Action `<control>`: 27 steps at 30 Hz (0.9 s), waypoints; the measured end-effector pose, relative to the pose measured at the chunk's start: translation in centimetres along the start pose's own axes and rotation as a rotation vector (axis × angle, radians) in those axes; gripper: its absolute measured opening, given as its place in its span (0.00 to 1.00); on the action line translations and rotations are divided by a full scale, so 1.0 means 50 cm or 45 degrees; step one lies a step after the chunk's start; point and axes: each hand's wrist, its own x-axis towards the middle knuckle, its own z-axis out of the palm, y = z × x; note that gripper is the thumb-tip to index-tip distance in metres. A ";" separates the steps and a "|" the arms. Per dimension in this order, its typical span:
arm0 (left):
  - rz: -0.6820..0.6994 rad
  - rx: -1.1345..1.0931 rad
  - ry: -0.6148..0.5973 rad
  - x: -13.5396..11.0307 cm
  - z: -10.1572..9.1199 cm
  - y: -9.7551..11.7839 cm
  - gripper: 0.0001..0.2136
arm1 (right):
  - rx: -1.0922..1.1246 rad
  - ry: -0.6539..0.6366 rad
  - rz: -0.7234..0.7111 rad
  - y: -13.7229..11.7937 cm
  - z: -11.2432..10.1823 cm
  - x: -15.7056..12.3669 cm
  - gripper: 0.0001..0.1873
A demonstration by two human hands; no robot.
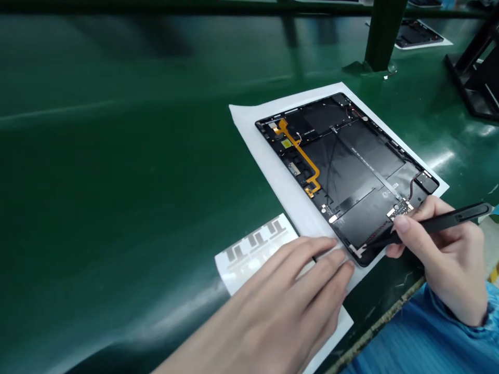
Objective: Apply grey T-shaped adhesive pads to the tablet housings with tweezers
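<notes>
An opened black tablet [362,156] lies on white sheet padding [268,161], its inside facing up with an orange flex cable [307,161] along the left side. My right hand [448,249] grips black tweezers [460,215] over the tablet's near right corner, close to a small circuit board [399,209]. The tips point toward the near corner, where a small silvery tab [357,252] shows. With fingers stretched out, my left hand [288,306] rests by the near edge, over a white sheet of grey T-shaped stickers [253,244] that it partly hides.
The green bench top [136,182] spreads to the left, with its front edge [374,332] below my right hand. A green post [385,36] rises at the back. Another opened device [419,34] lies behind it, and a black stand [475,67] is at far right.
</notes>
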 end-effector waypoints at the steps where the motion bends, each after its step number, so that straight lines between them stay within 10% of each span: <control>1: -0.004 0.007 0.010 -0.001 0.000 0.000 0.15 | -0.015 -0.028 0.013 -0.001 0.001 -0.001 0.12; 27: -0.074 -0.049 -0.156 -0.074 0.023 0.001 0.15 | -0.227 -0.019 -0.089 -0.002 0.010 -0.007 0.12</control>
